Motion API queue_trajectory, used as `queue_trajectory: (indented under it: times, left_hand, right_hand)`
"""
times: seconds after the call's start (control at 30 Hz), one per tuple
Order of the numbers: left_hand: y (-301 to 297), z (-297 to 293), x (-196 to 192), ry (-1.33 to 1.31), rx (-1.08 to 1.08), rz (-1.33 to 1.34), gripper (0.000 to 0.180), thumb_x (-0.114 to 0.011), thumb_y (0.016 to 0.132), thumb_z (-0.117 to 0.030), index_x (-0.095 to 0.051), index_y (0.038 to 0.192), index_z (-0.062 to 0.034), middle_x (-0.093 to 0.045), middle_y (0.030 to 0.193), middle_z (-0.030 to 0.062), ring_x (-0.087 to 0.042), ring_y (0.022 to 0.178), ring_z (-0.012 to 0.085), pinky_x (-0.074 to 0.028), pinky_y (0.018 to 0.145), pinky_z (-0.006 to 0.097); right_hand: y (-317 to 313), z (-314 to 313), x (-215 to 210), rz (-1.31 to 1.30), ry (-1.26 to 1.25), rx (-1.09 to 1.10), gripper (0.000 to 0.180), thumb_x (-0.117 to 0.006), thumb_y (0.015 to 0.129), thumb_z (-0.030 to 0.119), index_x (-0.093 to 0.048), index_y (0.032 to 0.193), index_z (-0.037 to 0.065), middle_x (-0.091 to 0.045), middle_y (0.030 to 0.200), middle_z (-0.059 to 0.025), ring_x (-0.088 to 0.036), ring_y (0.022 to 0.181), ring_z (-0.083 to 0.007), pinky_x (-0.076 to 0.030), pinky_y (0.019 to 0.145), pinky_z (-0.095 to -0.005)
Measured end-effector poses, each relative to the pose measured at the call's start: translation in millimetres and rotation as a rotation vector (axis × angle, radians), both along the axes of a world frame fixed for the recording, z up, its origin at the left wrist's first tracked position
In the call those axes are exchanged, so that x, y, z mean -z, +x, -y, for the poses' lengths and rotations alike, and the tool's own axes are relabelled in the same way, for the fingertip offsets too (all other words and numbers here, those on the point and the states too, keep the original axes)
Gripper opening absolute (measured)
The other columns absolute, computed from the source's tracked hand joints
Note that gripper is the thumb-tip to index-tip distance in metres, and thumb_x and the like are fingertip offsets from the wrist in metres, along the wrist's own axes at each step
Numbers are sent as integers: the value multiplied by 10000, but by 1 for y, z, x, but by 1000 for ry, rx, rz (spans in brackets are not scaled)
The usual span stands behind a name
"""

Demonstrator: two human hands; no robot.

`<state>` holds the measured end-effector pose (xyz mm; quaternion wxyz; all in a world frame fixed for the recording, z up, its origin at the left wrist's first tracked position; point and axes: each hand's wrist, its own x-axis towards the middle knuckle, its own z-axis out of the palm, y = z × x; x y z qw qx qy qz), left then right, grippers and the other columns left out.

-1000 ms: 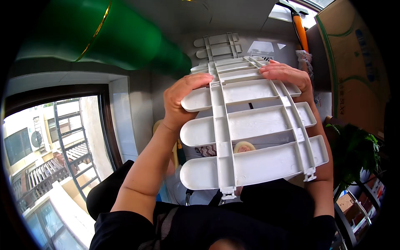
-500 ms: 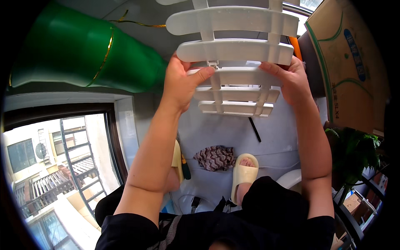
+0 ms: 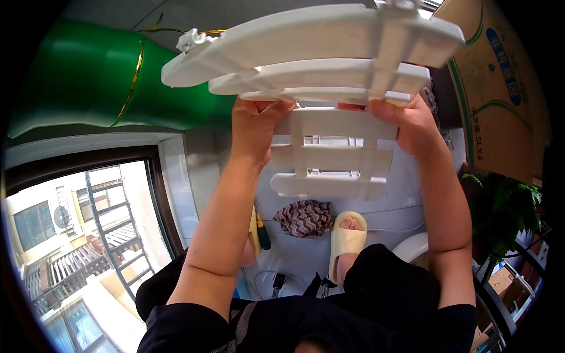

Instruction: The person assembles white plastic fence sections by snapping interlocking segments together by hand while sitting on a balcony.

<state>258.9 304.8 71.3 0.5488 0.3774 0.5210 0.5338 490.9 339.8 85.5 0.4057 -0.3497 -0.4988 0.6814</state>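
Note:
White plastic slatted panels, joined along a seam, hang in front of me. The upper panel (image 3: 300, 44) has broad rounded slats and tilts toward me, its left end higher than the rest of that edge is wide. Below the seam hangs the lower panel (image 3: 335, 157), with several slats on two uprights. My left hand (image 3: 254, 126) grips the left side of the seam, thumb bent against a slat. On the right side, my right hand (image 3: 416, 122) pinches the same seam, thumb in front. Most of the fingers are hidden behind the slats. A small white clip (image 3: 191, 40) sticks out at the upper left.
A big green cylinder (image 3: 76, 76) with gold cord lies at the left, above a window (image 3: 88, 229). A cardboard box (image 3: 500, 88) and a leafy plant (image 3: 500, 215) stand right. On the floor are a patterned cloth (image 3: 303, 219) and a green-handled tool (image 3: 263, 234).
The upper panel has tipped toward me and looks larger, with its left-end clip now showing. The lower panel has swung down and flatter to view. Both hands keep their hold.

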Motion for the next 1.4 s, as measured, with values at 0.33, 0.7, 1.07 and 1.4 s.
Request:
queue_trajectory:
  times: [0.33, 0.7, 1.07, 1.4]
  left_hand:
    - [8, 16, 5, -87, -69, 52, 429, -675, 704, 16, -471, 1081, 6, -599, 974, 115, -551, 915, 170, -454, 807, 288]
    - [-10, 37, -27, -106, 29, -2, 350, -698, 687, 26, -536, 996, 0, -583, 879, 57, -538, 834, 101, -455, 770, 250]
    - [-19, 111, -131, 231, -187, -12, 715, -743, 605, 42, -370, 1214, -1, -515, 1070, 110, -571, 804, 155, -514, 640, 252]
    - [-46, 207, -211, 395, -197, -121, 562, -712, 644, 18, -422, 1120, -54, -551, 938, 52, -547, 750, 113, -485, 645, 245]
  right_hand:
    - [-2, 1, -3, -65, -216, -55, 416, -630, 817, 303, -552, 1034, -42, -630, 895, -153, -653, 784, -193, -557, 661, -313]
    - [-8, 43, -11, -210, -206, 85, 411, -601, 836, 286, -539, 1057, -56, -627, 907, -162, -643, 838, -212, -546, 702, -323]
    - [-16, 76, -126, -66, 73, -143, 387, -638, 814, 292, -586, 1014, -35, -635, 938, -135, -639, 835, -203, -521, 723, -309]
    - [-48, 170, -213, -100, 267, -205, 380, -647, 807, 276, -586, 1027, -27, -641, 923, -133, -634, 840, -209, -514, 750, -332]
